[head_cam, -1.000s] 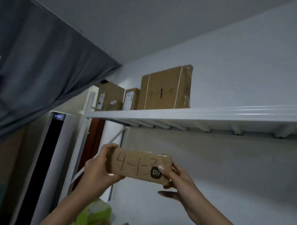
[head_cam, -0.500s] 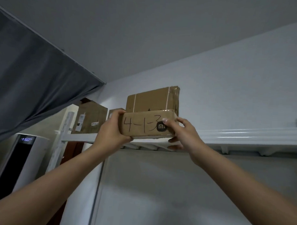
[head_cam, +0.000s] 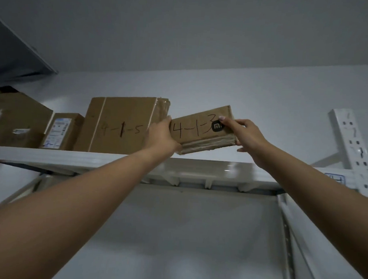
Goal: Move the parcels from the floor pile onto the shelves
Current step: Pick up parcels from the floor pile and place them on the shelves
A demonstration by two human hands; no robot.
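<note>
A small flat brown parcel (head_cam: 197, 131) marked "4-1-3", with a black round logo sticker, is held tilted just above the white top shelf (head_cam: 78, 158). My left hand (head_cam: 161, 136) grips its left end and my right hand (head_cam: 245, 132) grips its right end. The parcel's lower left corner is close to the shelf; whether it touches I cannot tell. Immediately to its left stands a larger brown parcel (head_cam: 119, 124) marked "4-1-5", upright on the shelf.
Further left on the shelf sit a small labelled box (head_cam: 61, 131) and a bigger brown box (head_cam: 14, 121). A white perforated upright post (head_cam: 353, 149) rises at the shelf's right end. The ceiling is close above; a grey curtain (head_cam: 15, 56) hangs at the upper left.
Both hands raised the "4-1-3" parcel from chest height up to the top shelf and moved it right, beside the "4-1-5" parcel. The view tilted upward and shifted right.
</note>
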